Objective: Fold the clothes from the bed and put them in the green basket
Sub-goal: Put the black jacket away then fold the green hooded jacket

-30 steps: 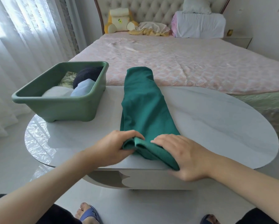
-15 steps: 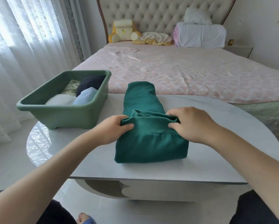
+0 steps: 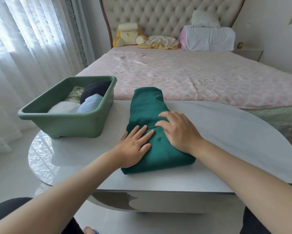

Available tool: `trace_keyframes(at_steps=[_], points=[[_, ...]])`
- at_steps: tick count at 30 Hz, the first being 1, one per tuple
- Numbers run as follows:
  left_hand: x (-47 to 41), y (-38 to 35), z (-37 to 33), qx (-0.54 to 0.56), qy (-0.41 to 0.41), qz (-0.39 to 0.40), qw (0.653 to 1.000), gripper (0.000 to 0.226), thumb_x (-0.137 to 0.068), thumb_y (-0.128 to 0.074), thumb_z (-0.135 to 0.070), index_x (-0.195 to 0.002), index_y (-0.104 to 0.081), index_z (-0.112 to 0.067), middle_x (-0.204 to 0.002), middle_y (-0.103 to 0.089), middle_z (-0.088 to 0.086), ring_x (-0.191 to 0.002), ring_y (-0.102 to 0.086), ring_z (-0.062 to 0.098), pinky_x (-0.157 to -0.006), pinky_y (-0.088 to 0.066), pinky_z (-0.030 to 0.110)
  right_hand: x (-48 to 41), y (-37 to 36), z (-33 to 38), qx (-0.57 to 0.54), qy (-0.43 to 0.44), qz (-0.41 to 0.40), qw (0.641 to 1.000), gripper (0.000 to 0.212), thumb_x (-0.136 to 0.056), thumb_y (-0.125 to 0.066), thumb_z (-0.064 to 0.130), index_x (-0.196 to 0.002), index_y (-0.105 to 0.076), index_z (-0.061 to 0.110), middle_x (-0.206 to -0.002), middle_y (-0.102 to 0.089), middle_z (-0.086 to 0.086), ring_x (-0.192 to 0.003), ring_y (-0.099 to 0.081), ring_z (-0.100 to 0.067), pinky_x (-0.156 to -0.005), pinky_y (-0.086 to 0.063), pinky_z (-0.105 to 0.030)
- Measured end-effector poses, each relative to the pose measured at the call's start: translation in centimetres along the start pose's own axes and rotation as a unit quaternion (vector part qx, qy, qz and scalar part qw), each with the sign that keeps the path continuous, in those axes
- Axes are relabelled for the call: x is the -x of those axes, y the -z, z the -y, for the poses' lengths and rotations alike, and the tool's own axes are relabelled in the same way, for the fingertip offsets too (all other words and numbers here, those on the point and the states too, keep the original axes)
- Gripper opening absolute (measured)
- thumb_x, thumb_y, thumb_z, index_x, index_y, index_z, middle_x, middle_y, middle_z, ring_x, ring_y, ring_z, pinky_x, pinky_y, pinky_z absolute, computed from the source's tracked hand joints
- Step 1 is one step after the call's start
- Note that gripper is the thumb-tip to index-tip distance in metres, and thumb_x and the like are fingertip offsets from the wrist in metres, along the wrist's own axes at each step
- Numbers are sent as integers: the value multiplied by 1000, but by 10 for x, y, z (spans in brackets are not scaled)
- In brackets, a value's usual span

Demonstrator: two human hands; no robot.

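A: Garment (image 3: 147, 107) first: where does it lie?
B: Dark green, folded, on the white oval table (image 3: 229, 132), mid-view. Its long axis runs six o'clock to twelve, with the thick folded-over end at six and the narrower end pointing to twelve, toward the bed (image 3: 192, 78).
A: Hands?
B: Both lie flat on the near fold, fingers straight, gripping nothing. The left hand (image 3: 133, 147) presses the nine o'clock side, the right hand (image 3: 177, 130) the three o'clock side.
A: Basket?
B: The green basket (image 3: 66, 127) stands at the garment's nine o'clock, apart from it, with folded clothes (image 3: 91, 103) inside.
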State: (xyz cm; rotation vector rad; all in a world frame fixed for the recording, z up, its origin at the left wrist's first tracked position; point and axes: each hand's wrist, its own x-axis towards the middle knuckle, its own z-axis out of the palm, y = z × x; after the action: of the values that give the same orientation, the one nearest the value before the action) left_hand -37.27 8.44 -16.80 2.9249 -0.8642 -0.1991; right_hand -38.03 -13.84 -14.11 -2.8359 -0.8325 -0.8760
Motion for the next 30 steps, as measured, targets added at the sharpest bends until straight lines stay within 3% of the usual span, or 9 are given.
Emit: trace_keyframes(at_steps=[2, 5, 9, 12, 14, 19, 24, 27, 30], points=[[-2, -2, 2, 27, -8, -7, 1000, 58, -105, -17, -51, -157, 4, -40, -165, 10, -11, -152, 13, 13, -123, 1, 43, 7, 6, 6, -71, 0, 119, 990, 53, -94, -40, 49, -137, -59, 24, -144, -51, -7, -131, -47, -26, -109, -40, -42], [-3, -5, 10, 65, -14, -25, 997, 58, -106, -21, -46, -158, 0, -32, -165, 9, -13, -151, 13, 8, -124, 3, 38, 26, 7, 5, -85, -48, 335, 937, 91, -83, -15, 86, -160, -7, 39, -169, 4, 7, -154, 7, -8, -126, -1, -42], [2, -8, 22, 10, -2, -82, 997, 70, -97, -16, -59, -158, -19, -24, -166, -6, -5, -153, -4, 16, -124, -11, 39, 34, 11, -3, -140, -63, 369, 917, 98, -86, -44, 80, -157, 12, 43, -162, 27, 18, -145, 29, 3, -125, 5, -49], [16, 4, 18, -72, -81, -206, 972, 51, -94, -49, -40, -142, -52, -23, -154, -40, 4, -135, -43, 26, -105, -44, 43, 34, 16, -3, -81, -32, 390, 917, 119, -76, -61, 78, -157, 17, 39, -160, 34, 13, -145, 34, -3, -121, 17, -44], [28, 9, 16, -87, -164, -222, 957, 46, -92, -53, -30, -138, -55, -28, -144, -47, -1, -125, -52, 23, -99, -46, 38, 36, 23, -4, -22, -6, 387, 922, 121, -74, -65, 71, -158, 14, 36, -161, 31, 10, -148, 30, -10, -121, 18, -44], [48, 5, 11, -95, -97, -27, 990, 110, -73, -32, -93, -159, -3, -31, -166, -3, -4, -151, -7, 18, -123, -13, 34, 36, 39, 6, 48, -10, 389, 920, 108, -79, -66, 34, -161, 3, 27, -168, 10, -5, -155, -3, -22, -125, -8, -33], [38, 18, 10, -40, -75, -32, 996, 85, -77, -54, -58, -154, -31, -30, -162, -26, -6, -143, -35, 16, -116, -27, 25, 22, 44, 14, -36, -102, 362, 926, 80, -77, -59, 15, -153, -38, 28, -159, -37, 1, -141, -43, -21, -111, -40, -29], [35, 49, 9, 64, -48, -31, 996, 30, -73, -54, -40, -96, -68, -26, -97, -72, -8, -82, -63, 14, -75, -50, 31, 9, 56, -2, -125, -155, 304, 932, 28, -68, -59, 14, -92, -69, 25, -83, -69, 3, -81, -65, -20, -65, -52, -32], [35, 83, 10, 141, -21, -23, 989, 17, -75, -60, -28, -70, -53, -14, -58, -51, -5, -54, -45, 12, -56, -42, 33, -1, 73, -18, -217, -193, 295, 910, 10, -62, -60, 16, -72, -61, 13, -62, -58, -2, -55, -51, -13, -52, -37, -32]])
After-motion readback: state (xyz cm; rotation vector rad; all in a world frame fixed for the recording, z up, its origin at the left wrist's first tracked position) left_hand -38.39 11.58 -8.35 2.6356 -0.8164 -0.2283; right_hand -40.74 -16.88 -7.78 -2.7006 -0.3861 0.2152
